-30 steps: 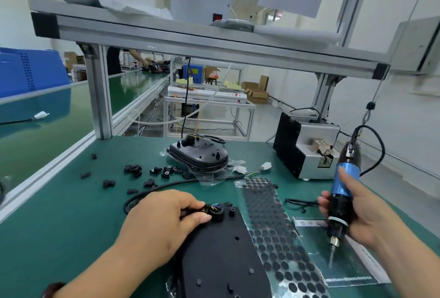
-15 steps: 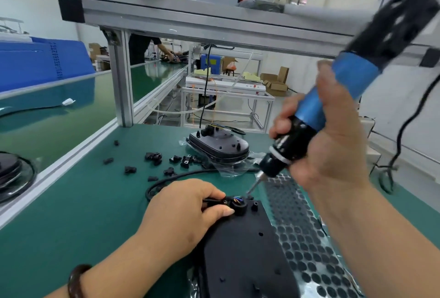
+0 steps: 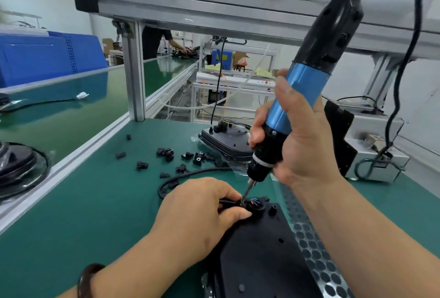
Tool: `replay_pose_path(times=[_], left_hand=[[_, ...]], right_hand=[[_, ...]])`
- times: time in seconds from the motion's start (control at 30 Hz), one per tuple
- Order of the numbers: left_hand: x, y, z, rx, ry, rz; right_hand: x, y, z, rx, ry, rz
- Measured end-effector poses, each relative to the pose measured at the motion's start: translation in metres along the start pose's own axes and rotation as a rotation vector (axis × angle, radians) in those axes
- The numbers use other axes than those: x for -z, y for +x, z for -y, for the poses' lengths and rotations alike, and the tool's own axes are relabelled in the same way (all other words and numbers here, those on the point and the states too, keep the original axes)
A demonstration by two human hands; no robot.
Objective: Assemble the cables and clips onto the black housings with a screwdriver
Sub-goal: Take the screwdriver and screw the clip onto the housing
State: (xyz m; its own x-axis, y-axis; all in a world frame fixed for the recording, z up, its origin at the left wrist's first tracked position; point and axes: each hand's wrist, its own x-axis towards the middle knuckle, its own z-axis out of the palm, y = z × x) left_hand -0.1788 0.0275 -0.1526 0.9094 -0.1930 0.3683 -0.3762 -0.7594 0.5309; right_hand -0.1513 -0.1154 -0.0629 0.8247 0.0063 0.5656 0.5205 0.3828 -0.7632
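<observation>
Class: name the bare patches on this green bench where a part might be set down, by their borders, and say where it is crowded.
Widest bare mat: between the aluminium rail, the loose clips and the left hand. A smaller patch lies between the right forearm and the grey box. Crowded: clips, cable, bagged housing, and the near housing.

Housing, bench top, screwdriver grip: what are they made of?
The housing looks like matte black moulded plastic: dull surface, moulded pegs and holes. The bench top seems a green rubber or vinyl mat, satin, with soft reflections. The screwdriver has a blue sleeve with a metallic sheen, perhaps anodised aluminium; cannot be sure.
</observation>
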Motion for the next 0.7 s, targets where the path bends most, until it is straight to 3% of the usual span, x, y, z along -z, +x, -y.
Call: replay_pose_path(times=[0.3,0.57,0.7], left_hand=[[0.003,-0.002,-0.003,-0.022,0.026,-0.013],[0.003,-0.001,-0.004,0.001,0.030,-0.013],[0.002,0.000,-0.003,0.004,0.041,-0.010]], right_hand=[[0.001,0.000,-0.005,-0.041,-0.016,0.011],[-0.004,0.008,-0.004,-0.090,-0.001,0.186],[-0.003,0.009,-0.006,-0.104,0.020,0.196]])
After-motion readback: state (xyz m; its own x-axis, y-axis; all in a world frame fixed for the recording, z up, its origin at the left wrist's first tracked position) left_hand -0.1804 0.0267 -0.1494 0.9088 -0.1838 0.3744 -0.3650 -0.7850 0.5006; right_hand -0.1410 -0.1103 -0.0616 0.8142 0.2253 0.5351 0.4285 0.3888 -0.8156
